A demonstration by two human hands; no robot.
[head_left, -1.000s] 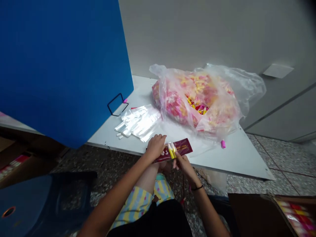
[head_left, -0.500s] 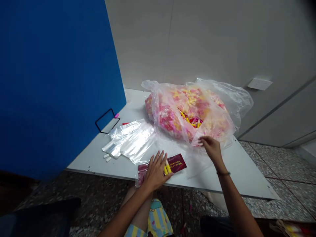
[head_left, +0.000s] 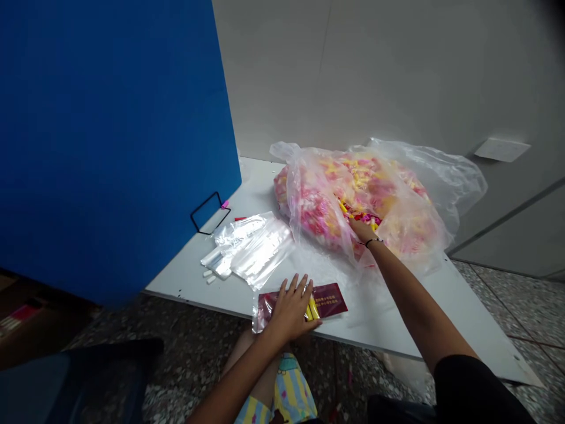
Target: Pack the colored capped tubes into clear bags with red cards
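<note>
from the head view, the left hand (head_left: 289,311) lies spread flat on a maroon printed card (head_left: 331,299) in a clear plastic sleeve (head_left: 263,312), yellow tubes (head_left: 313,308) just beside its thumb, near the front edge of a white table (head_left: 366,318). the right hand (head_left: 364,231) dips into a big clear bag (head_left: 309,194) of pink and yellow pieces (head_left: 359,188), fingers buried, so whether they pinch anything is hard to say.

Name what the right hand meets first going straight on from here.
The right hand points into the mouth of the clear plastic bag, so probably the heaped yellow and red tubes inside, though depth is hard to judge.
</note>
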